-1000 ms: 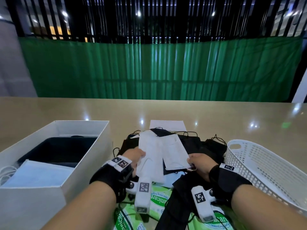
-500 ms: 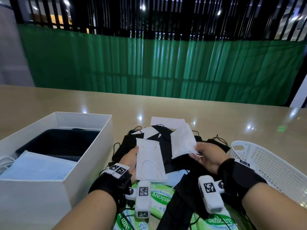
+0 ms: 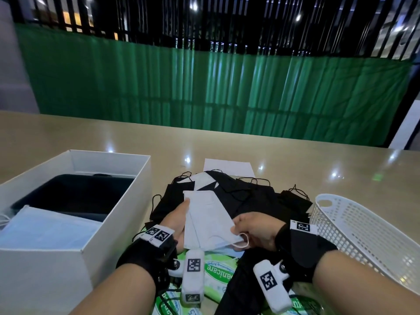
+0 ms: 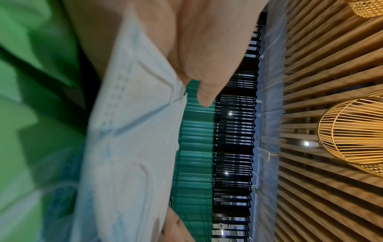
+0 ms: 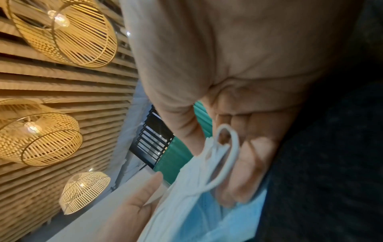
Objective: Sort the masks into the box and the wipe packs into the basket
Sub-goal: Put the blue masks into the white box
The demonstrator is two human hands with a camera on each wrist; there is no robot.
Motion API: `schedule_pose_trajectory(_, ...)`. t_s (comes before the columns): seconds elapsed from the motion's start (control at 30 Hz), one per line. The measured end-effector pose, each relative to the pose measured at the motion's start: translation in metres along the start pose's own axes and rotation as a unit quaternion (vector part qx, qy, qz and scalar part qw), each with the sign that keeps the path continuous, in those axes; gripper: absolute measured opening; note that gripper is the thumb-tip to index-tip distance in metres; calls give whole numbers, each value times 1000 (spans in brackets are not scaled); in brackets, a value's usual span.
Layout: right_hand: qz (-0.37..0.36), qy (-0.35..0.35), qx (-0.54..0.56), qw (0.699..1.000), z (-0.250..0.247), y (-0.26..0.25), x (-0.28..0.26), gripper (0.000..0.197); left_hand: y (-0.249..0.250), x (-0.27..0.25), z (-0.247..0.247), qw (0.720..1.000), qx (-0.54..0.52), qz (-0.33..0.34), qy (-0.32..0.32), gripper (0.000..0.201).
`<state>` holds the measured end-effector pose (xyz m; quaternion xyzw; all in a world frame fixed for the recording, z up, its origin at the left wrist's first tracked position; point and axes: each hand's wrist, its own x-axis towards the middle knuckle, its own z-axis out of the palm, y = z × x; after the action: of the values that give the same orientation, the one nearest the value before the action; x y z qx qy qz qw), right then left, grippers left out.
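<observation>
**Gathering white masks for the box**

Spreading across the near half of the table, the unsorted heap is mostly black masks with tangled ear loops, and green wipe packs lie under it at the near edge. The white box stands to the left and already contains a dark stack and a pale blue mask; the white basket stands to the right, and no pack shows in the part of it in view.

Both hands are clamped on the white masks held just above the pile. The left hand pinches the left edge, thumb on top. The right hand pinches the lower right corner, where a white ear loop curls against its fingers.

The step looks like squaring these masks into one bundle for the box. It would go best with the edges aligned, the loose loop tucked in, and one hand taking a firm pinch across all layers before carrying left over the box wall.

The black loops below could snag and drag along. A white sheet lies beyond the heap, clear of the path.
</observation>
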<state>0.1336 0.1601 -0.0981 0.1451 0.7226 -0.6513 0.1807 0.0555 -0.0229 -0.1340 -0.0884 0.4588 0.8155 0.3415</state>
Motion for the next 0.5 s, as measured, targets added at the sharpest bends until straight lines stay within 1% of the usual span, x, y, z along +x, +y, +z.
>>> schedule_pose_trajectory(0.07, -19, 7, -19, 1000, 1, -2, 1, 16, -1, 2, -2, 1000, 19, -5, 5, 41)
schedule_pose_trajectory(0.17, -44, 28, -57, 997, 0, -6, 4, 21, -2, 5, -1, 997, 71, 18, 3, 25)
schedule_pose_trajectory(0.2, -47, 27, -79, 995, 0, -6, 5, 23, -2, 6, -1, 996, 83, 25, 6, 24)
schedule_pose_trajectory(0.27, -43, 4, -112, 993, 1, -5, 6, 26, -2, 9, -3, 995, 96, 31, 12, 25)
schedule_pose_trajectory(0.37, -29, -35, -139, 989, 4, -2, 4, 29, -3, 16, -10, 994, 103, 28, 20, 32)
schedule_pose_trajectory(0.43, -24, -37, -137, 990, 5, -1, 4, 28, -4, 20, -13, 993, 112, 35, 10, 34)
schedule_pose_trajectory(0.5, -25, -23, -134, 990, 6, -2, 5, 22, -5, 22, -14, 991, 126, 53, 6, 36)
